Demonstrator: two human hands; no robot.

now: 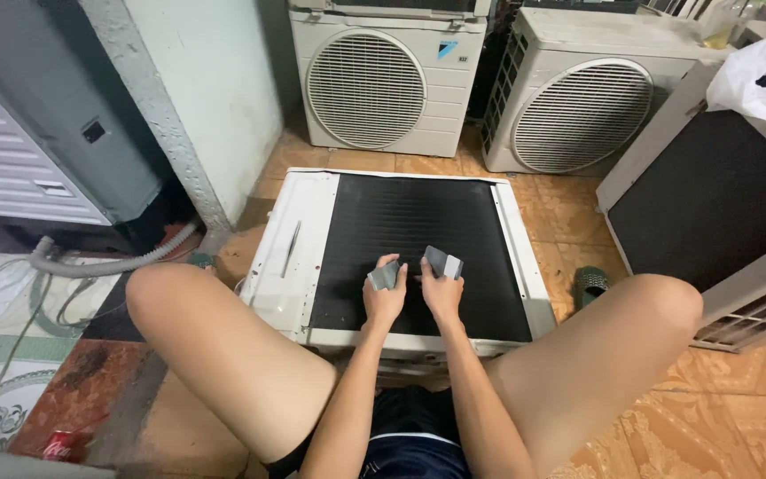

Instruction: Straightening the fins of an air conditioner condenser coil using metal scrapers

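The person sits on the tiled floor [569, 222] with bare knees spread wide, and an air-conditioner outdoor unit [308, 239] lies on its back between the legs, its black finned coil [418, 231] facing up. Both hands rest on the coil near its six o'clock edge.

The left hand [385, 297] has its grip closed around a small grey folded pad [383, 277], the thumb and fingers pinching it from both sides, and the pad sits just above the fins. The right hand [441, 291], just beside the left at three o'clock of it, has its grip closed on a second grey pad [443, 263], held tilted with its flat face lifted off the coil. The two hands are near each other but not touching.

At twelve o'clock two more white outdoor units stand upright with round fan grilles: one [374, 84] straight ahead, another [578, 111] toward one o'clock. At three o'clock a further unit [711, 204] lies with a dark panel showing, and a white plastic bag [760, 75] rests on top of it. A green sandal [590, 286] lies on the floor between that unit and the right knee. At nine o'clock a grey corrugated hose [90, 264] curls over the floor, and a red drink can [66, 445] lies at seven o'clock.
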